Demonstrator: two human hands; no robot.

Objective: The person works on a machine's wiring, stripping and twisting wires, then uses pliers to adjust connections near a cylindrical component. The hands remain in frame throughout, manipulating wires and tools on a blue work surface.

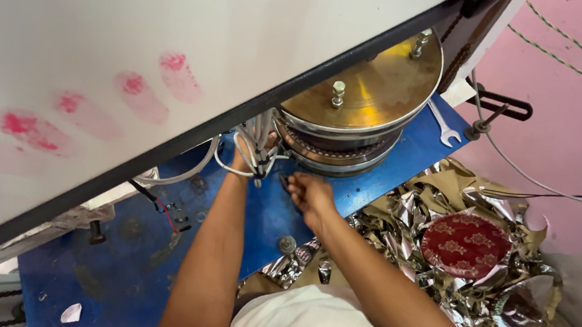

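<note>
**Both hands at the wiring beside the round press die**

Landmark: the round metal die (351, 130), brass-coloured on top with two upright bolts, seated on the blue machine bed (111, 260).

Left hand (253, 154) reaching up just left of the die, in among a bundle of white wires (254, 142); fingers hidden behind the wires and under the edge of the white panel (138, 49), so grip impossible to tell. Right hand (309, 194) just below and left of the die, fingers curled together, tips pinched on a small dark part (283, 181) at the foot of the wire bundle; what that part is, too small to tell.

White wires looping down and to the left of the die, touching the blue bed. Thin red and black wires (159, 208) farther left of the die, lying on the bed. Open-ended spanner (445, 128) just right of the die, flat on the bed. Below and right of the die, well apart, a heap of crumpled silver foil scraps (426, 233) with a round red patterned plate (466, 244) on top. White panel with pink smudges slanting across above the die.
</note>
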